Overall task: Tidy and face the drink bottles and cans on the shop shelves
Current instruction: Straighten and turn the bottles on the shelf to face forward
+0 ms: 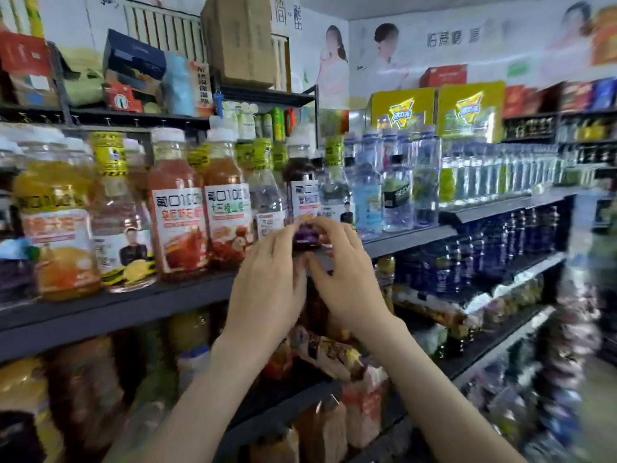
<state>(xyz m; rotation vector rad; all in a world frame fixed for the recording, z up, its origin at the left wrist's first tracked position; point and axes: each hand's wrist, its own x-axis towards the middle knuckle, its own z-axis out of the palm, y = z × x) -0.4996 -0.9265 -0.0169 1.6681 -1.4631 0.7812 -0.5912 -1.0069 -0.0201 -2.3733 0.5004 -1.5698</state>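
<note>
The juice bottles (173, 175) are clear glossy plastic with smooth white caps (168, 134) and shiny printed labels (178, 212), the shelf (133, 305) under them is matt dark-grey metal, the water bottles (484, 175) at right are glossy clear plastic, and the far box (243, 38) is dull brown cardboard.

Dark purple btl (301, 172), grey shelf (117, 312)

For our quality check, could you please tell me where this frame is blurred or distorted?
Head view: sharpest mid-frame, on the red juice bottles; motion blur smears the left hand and right hand at the purple juice bottle; the water bottles and lower shelves streak badly; wide-angle distortion bows the orange juice bottle; light even, no hard shadows.
</note>
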